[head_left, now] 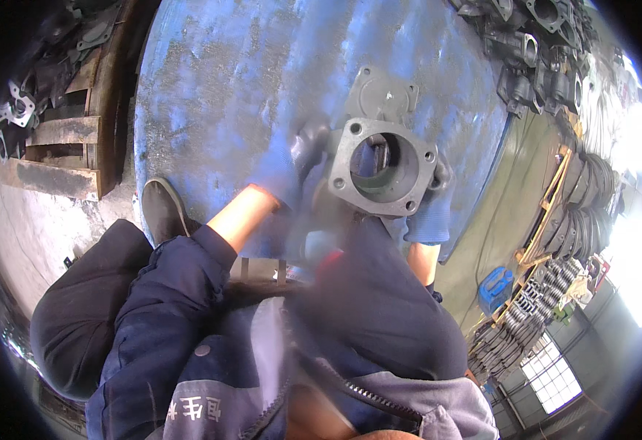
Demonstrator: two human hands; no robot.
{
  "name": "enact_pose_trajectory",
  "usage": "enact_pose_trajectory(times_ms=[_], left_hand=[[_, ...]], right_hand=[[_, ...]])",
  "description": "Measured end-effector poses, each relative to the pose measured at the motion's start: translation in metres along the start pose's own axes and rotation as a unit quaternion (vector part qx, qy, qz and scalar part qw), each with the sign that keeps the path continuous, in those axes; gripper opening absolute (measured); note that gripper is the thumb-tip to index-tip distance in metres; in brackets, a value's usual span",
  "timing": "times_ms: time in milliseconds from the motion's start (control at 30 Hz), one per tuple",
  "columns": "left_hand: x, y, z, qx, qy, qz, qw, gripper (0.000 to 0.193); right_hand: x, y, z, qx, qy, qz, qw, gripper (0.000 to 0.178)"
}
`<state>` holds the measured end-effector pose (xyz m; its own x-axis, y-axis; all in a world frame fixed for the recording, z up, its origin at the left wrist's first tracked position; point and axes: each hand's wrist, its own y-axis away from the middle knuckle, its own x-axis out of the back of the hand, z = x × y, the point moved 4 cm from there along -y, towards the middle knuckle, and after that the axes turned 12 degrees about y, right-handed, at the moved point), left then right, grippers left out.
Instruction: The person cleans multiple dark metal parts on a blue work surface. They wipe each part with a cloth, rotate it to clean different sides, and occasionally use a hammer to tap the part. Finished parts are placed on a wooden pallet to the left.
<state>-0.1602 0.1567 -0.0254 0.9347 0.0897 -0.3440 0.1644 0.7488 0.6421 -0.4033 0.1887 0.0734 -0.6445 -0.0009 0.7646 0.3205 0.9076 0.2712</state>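
A grey cast-metal housing (341,166) is held up in front of me. Its square flange faces me, with a wide round bore and bolt holes at the corners; a second, flatter flange extends from its far side. My right hand (437,192), in a blue glove with a dark coating, has its fingers curled round the housing's right edge. On the opposite side, my left hand (292,158), gloved alike and somewhat blurred, closes against the housing's left side. Its fingertips are partly hidden.
Beneath the housing spreads a worn blue work surface (211,103). Dark castings (548,62) are piled at the far right. A wooden pallet (61,176) with metal parts stands at left. A blue jerrycan (495,290) and stacked metal parts (533,301) sit to the right.
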Motion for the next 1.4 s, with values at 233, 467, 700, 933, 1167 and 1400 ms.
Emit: enact_pose_trajectory(times_ms=[233, 467, 700, 933, 1167, 1400], left_hand=[[-0.013, 0.013, 0.043, -0.066, -0.066, -0.063, 0.994, 0.041], [-0.026, 0.021, 0.079, -0.086, -0.116, -0.081, 0.986, 0.045], [-0.021, 0.014, 0.075, -0.109, -0.113, -0.093, 0.983, 0.053], [-0.005, -0.013, 0.066, -0.112, -0.068, -0.197, 0.972, 0.062], [0.008, -0.012, 0.071, -0.032, -0.015, -0.156, 0.987, 0.084], [0.017, -0.007, 0.096, 0.043, -0.042, -0.145, 0.988, 0.090]], right_hand=[[-0.017, -0.001, 0.015, 0.130, -0.058, 0.129, 0.981, 0.021], [-0.021, -0.005, 0.011, 0.174, -0.020, 0.170, 0.970, 0.009], [-0.013, 0.002, -0.022, 0.092, -0.221, 0.081, 0.968, 0.011], [-0.009, -0.007, -0.027, 0.097, -0.080, 0.149, 0.981, 0.037], [-0.006, -0.006, -0.051, -0.137, -0.348, -0.002, 0.927, 0.051], [-0.013, -0.007, -0.062, -0.057, -0.222, -0.052, 0.972, 0.047]])
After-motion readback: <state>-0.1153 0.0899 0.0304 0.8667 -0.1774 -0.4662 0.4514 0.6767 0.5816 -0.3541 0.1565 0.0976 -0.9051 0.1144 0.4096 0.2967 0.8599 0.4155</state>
